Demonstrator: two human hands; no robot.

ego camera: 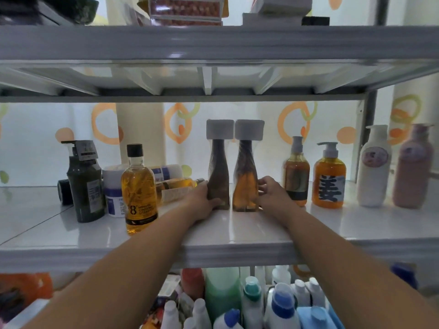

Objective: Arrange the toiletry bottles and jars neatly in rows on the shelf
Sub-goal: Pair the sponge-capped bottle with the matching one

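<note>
Amber pump bottle (296, 176) crowds right hand (270, 193) gripping right flask (245, 176); left hand (202, 201) grips left flask (218, 172).

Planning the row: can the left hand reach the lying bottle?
Probably yes: the lying bottle is just beside the left hand, nothing between; it must first release the left tall bottle.

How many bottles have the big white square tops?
2. They stand side by side in the middle: the left bottle, held by the left hand, and the right bottle, held by the right hand. None looks hidden.
</note>
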